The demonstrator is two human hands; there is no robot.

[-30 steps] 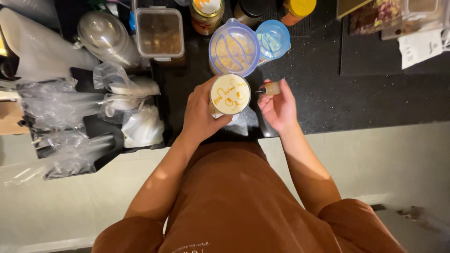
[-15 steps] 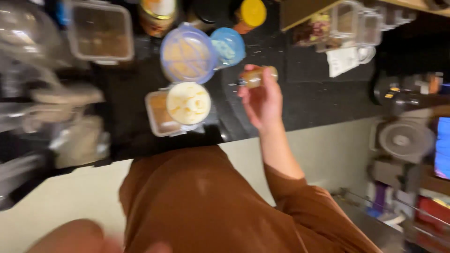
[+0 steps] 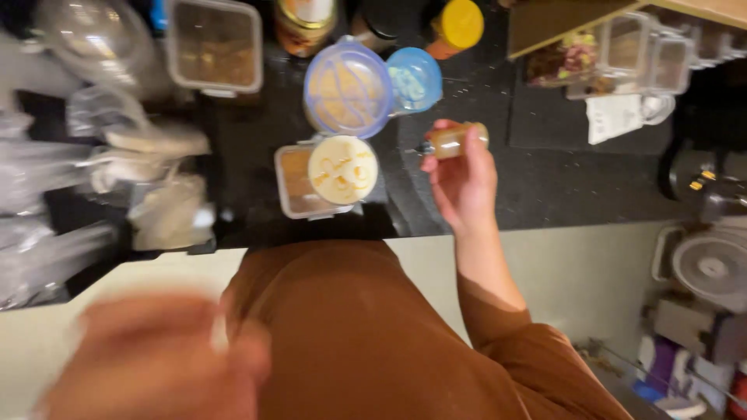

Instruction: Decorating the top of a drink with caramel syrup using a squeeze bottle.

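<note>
Fingers of the right hand (image 3: 465, 183) pinch a small amber squeeze bottle (image 3: 456, 141) over the black counter (image 3: 545, 187), right of the cream-filled cup (image 3: 342, 169); the blurred left hand (image 3: 156, 362) is near, grip unclear.

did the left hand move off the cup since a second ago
Yes. The left hand has left the cream-filled cup on the black counter and now sits blurred, low and near the camera.

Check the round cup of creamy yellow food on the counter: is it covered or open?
Open. The cup shows its creamy yellow filling from above, with no lid on it. It sits on a clear rectangular container.
</note>
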